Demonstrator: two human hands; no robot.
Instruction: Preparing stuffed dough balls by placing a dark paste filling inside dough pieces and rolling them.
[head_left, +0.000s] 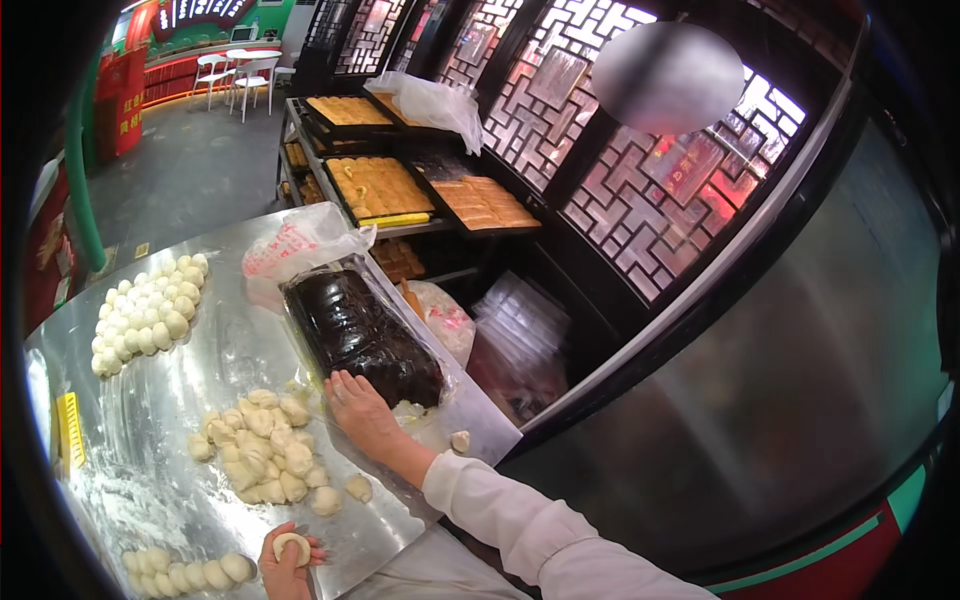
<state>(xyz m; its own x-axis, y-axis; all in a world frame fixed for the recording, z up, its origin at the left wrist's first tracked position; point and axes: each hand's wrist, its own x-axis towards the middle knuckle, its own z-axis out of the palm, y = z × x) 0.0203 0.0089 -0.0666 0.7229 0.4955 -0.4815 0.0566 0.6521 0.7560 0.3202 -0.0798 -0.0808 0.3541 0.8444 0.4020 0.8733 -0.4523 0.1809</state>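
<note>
My left hand (288, 561), at the bottom, holds a flattened round of dough (291, 550) with the thumb pressed on its middle. My right hand (364, 412) reaches to the near left edge of a large slab of dark, glossy filling (360, 330) in a tray; its fingertips touch the slab, and whether they grip any filling cannot be told. Between the hands lies a pile of dough pieces (262, 450), with single pieces beside it. Rows of smooth dough balls (214, 574) sit left of my left hand, and a larger group of white balls (150, 307) lies at the far left.
The steel table (375, 525) is dusted with flour. A yellow scraper (71, 429) lies at its left edge. A plastic bag (300, 240) rests beyond the filling. Past the table stands a rack with trays of baked goods (379, 187); a lattice window and a dark glass panel flank the right.
</note>
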